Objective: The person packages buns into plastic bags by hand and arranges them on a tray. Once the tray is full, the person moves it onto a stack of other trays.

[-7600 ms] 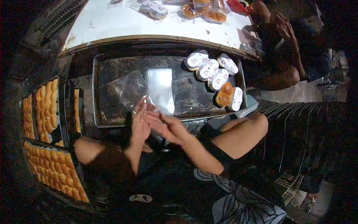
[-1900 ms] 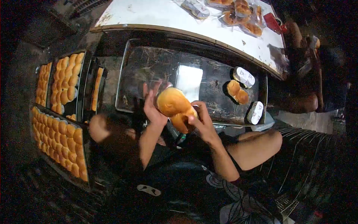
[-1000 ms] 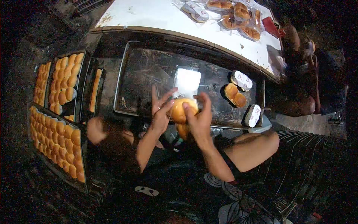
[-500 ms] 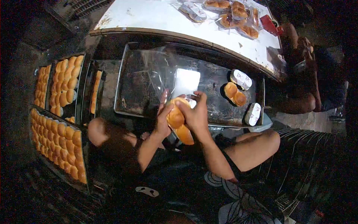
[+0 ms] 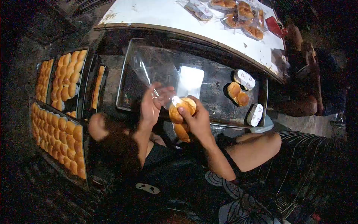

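Note:
A joined bun [image 5: 178, 116] with a glossy brown top is in my right hand [image 5: 199, 121], thumb pressed on its upper face and fingers wrapped behind. A small white paper piece [image 5: 176, 100] shows at the bun's top edge. My left hand [image 5: 151, 108] is just left of the bun, holding a clear plastic bag [image 5: 143, 71] between thumb and partly stretched fingers. The bag rises up and left over a dark baking tray [image 5: 125, 93]. Behind the hands, a stack of flat clear bags [image 5: 191, 80] lies on that tray.
On the tray's right are a bun pair [image 5: 238, 94] and two white-labelled buns [image 5: 244, 79]. Bagged buns [image 5: 244, 18] and a red object [image 5: 275, 27] lie on the white table [image 5: 149, 15]. Trays of buns [image 5: 56, 138] stand at left. Another person's arm [image 5: 307, 74] shows at right.
My left hand has come off the bun and moved up and left with the bag, which now stretches out more. The bun stays in my right hand.

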A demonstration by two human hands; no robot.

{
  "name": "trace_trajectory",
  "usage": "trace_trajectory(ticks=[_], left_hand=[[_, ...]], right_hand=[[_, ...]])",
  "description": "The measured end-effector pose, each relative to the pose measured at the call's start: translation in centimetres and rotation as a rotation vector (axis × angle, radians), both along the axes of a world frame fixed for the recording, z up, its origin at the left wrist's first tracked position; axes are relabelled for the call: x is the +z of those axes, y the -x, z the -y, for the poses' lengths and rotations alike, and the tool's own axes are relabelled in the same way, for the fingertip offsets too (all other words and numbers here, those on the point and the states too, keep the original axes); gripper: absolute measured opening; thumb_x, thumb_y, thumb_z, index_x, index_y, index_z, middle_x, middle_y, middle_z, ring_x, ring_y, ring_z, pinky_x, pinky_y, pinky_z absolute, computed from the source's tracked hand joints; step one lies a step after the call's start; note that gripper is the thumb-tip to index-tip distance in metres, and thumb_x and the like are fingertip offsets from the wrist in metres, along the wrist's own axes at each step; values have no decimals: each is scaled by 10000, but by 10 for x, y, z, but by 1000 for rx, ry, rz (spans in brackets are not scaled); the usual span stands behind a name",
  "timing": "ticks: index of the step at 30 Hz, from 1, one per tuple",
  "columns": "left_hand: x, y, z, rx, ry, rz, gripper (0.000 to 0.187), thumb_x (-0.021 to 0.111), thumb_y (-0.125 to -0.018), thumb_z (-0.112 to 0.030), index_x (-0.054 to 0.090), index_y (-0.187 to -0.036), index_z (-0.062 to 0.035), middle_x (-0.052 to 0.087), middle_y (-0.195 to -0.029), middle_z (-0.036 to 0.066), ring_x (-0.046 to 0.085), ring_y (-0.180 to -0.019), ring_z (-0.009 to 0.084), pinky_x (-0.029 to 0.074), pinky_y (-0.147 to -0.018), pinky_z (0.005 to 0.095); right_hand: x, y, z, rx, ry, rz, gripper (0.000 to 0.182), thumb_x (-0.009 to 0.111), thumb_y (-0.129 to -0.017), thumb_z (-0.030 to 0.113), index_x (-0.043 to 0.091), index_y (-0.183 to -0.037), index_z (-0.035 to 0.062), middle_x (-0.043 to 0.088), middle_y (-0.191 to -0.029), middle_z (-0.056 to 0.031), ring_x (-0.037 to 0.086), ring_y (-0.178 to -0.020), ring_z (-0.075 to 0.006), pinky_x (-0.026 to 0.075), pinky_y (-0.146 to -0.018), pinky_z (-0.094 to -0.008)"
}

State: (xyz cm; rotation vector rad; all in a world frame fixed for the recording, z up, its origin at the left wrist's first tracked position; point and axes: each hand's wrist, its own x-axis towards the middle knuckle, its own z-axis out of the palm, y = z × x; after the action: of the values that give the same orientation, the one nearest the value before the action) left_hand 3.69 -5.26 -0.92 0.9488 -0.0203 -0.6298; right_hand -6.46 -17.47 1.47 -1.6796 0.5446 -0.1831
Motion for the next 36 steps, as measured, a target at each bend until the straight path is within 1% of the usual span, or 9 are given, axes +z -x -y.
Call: trace_trajectory(ticks=[2, 6, 8, 11, 21, 23, 28, 33, 36], left_hand=[[8, -3, -3, 2, 238, -139, 427, 312, -849, -418, 394, -1093, -78, 511, -1022, 229, 542, -892, 328, 448, -761, 406], [10, 3, 5, -20, 165, -141, 414, 368, -855, -331, 297, -1152, -53, 521, -1004, 224, 544, -905, 306, 437, -788, 370], [4, 8, 11, -4, -28, 55, 412, 455, -830, -152, 253, -1179, -67, 513, -1026, 217, 540, -918, 294, 421, -820, 371], [14, 16, 17, -11, 134, -127, 484, 483, -790, -15, 232, -1200, -71, 511, -1039, 208, 524, -947, 276, 401, -850, 364], [-7, 34, 20, -112, 286, -90, 512, 453, -800, -144, 241, -1263, -95, 437, -1138, 233, 449, -1051, 308, 379, -876, 413], [-13, 40, 22, -65, 243, -144, 509, 444, -808, -149, 230, -1259, -50, 445, -1125, 188, 471, -1009, 241, 378, -866, 320], [-7, 31, 13, -88, 227, -161, 412, 371, -853, -342, 446, -1077, -4, 482, -1107, 133, 451, -1039, 220, 346, -896, 347], [-1, 23, 15, -107, 155, -115, 351, 371, -866, -313, 440, -1040, -16, 508, -1075, 172, 481, -1007, 237, 373, -879, 350], [2, 28, 21, -47, 19, 28, 277, 441, -849, -211, 424, -1052, -23, 502, -1084, 179, 498, -981, 236, 410, -843, 331]], right_hand=[[12, 0, 5, -6, 91, -37, 584, 664, -689, 316, 416, -1108, -8, 579, -853, -195, 584, -794, -252, 460, -698, -327], [15, 1, 9, -36, 224, -93, 724, 686, -658, 331, 307, -1186, 11, 566, -870, -212, 578, -809, -302, 460, -698, -354], [10, -1, 6, -53, 178, -112, 761, 692, -654, 313, 264, -1205, 8, 554, -917, -216, 567, -842, -302, 454, -719, -354], [-5, -5, 5, -72, 248, 96, 839, 713, -636, 268, 181, -1221, -11, 502, -1024, -213, 521, -928, -299, 426, -776, -350], [-6, -10, 0, -76, 60, 48, 747, 697, -639, 80, 207, -1197, 1, 471, -1025, -168, 478, -945, -230, 409, -811, -322], [-12, -16, 3, -143, 2, 43, 689, 691, -642, 69, 246, -1163, -4, 493, -998, -159, 485, -936, -216, 417, -801, -310], [-23, -14, 6, -234, -24, 111, 563, 706, -646, 164, 381, -1081, 14, 552, -942, -143, 532, -872, -215, 420, -762, -307], [-1, -5, 9, -295, -263, -44, 475, 689, -671, 171, 430, -1033, 7, 564, -876, -140, 541, -862, -200, 435, -730, -298], [-7, -7, 3, -247, 56, 29, 512, 697, -657, 179, 412, -1041, -4, 554, -902, -155, 544, -864, -231, 427, -749, -312]])
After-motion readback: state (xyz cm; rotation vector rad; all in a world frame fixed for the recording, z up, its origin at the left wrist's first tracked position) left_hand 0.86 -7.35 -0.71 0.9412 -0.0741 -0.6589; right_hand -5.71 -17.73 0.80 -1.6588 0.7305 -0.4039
